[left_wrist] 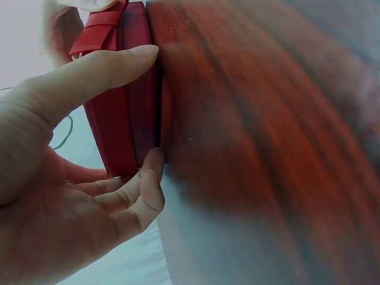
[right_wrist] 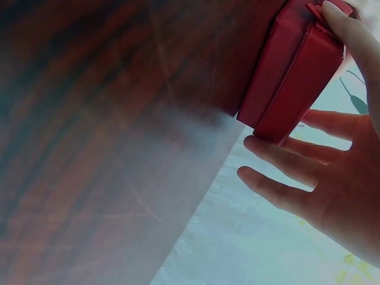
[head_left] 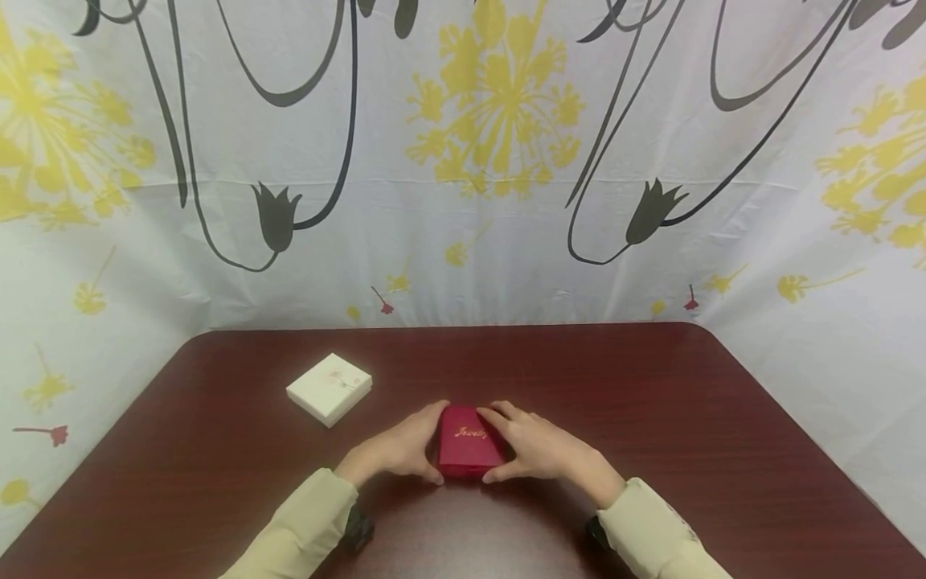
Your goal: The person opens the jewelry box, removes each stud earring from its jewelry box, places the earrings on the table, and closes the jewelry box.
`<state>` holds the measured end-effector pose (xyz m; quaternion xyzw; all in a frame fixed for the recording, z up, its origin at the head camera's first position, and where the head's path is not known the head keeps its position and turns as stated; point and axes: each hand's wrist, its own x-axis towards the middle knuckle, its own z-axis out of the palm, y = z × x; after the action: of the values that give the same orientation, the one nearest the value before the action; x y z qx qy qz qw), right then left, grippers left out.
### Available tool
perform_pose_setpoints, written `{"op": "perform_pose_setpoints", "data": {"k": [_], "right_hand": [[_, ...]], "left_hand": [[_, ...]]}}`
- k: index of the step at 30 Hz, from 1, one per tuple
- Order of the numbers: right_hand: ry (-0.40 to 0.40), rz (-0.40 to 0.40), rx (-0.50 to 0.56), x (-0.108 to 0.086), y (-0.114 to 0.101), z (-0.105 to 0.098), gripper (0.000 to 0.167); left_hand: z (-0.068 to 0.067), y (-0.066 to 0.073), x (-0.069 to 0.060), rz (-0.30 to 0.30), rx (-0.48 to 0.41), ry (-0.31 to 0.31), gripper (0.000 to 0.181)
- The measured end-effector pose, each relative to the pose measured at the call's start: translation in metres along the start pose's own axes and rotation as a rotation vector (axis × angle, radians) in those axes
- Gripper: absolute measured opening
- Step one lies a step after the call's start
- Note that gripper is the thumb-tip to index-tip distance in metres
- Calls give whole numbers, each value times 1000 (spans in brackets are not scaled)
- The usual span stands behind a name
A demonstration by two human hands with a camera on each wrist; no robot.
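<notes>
A red jewelry box [head_left: 470, 452] with gold lettering on its lid lies on the dark red-brown table, closed, between the two hands. My left hand [head_left: 401, 446] holds its left side, with the thumb at the near edge and the fingers reaching round to the far end. From the other side my right hand [head_left: 542, 448] holds the box, its thumb by the near right corner and its fingers toward the far edge. A red strap or bow [left_wrist: 101, 31] shows on the near side in the left wrist view. In the right wrist view some right fingers [right_wrist: 279, 157] are spread apart.
To the left and farther back lies a white square box [head_left: 329, 390] with a faint flower print. The table [head_left: 579, 378] ends at a white curtain [head_left: 463, 265] patterned with yellow and grey flowers, which hangs behind it and along both sides.
</notes>
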<state>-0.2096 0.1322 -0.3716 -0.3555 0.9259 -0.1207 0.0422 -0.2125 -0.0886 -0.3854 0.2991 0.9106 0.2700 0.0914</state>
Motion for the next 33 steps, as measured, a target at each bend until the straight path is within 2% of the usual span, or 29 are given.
{"op": "perform_pose_setpoints", "data": {"k": [7, 15, 27, 33], "right_hand": [[14, -12, -42, -3, -3, 0, 85], [17, -25, -53, -7, -6, 1, 86], [55, -72, -105, -8, -8, 3, 86], [80, -110, -135, -6, -12, 4, 88]], "left_hand": [[1, 0, -3, 28, 17, 4, 98], [2, 0, -6, 51, -2, 2, 97], [4, 4, -6, 14, -3, -50, 102], [5, 3, -5, 25, 6, -47, 102]]}}
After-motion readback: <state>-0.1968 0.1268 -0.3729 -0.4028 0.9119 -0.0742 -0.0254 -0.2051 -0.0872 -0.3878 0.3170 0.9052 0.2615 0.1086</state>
